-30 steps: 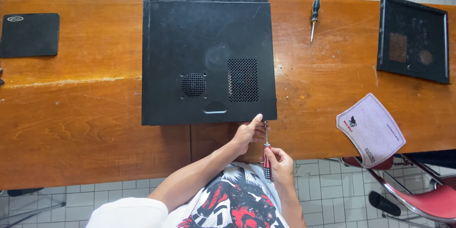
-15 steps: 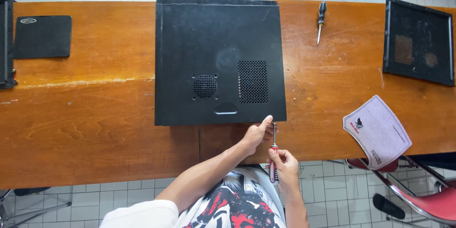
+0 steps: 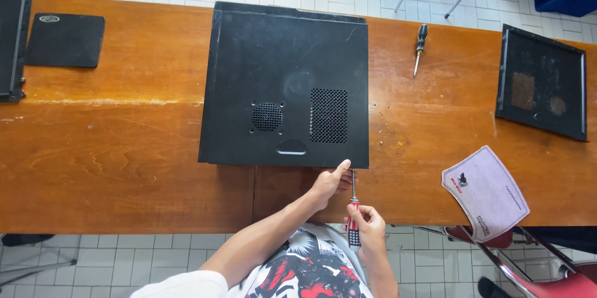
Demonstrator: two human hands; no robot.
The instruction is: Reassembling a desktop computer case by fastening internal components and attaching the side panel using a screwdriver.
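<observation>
A black computer case (image 3: 283, 80) lies flat on the long wooden table (image 3: 124, 149), its vented side panel facing up. My left hand (image 3: 329, 183) rests at the case's near right corner, fingers pinched at the edge beside the screwdriver's shaft. My right hand (image 3: 367, 226) grips the red and black handle of a screwdriver (image 3: 352, 211) whose tip meets the case's near edge.
A second screwdriver (image 3: 420, 46) lies right of the case. A loose black side panel (image 3: 541, 83) lies at the far right, a grey mouse pad (image 3: 486, 191) near the table's front edge. A black pad (image 3: 65, 40) and another dark panel (image 3: 12, 43) sit at left. A red chair (image 3: 547, 273) stands below right.
The view has drifted slightly, so the case sits a little further right in the picture. Both hands stay at the case's near right corner with the screwdriver in place.
</observation>
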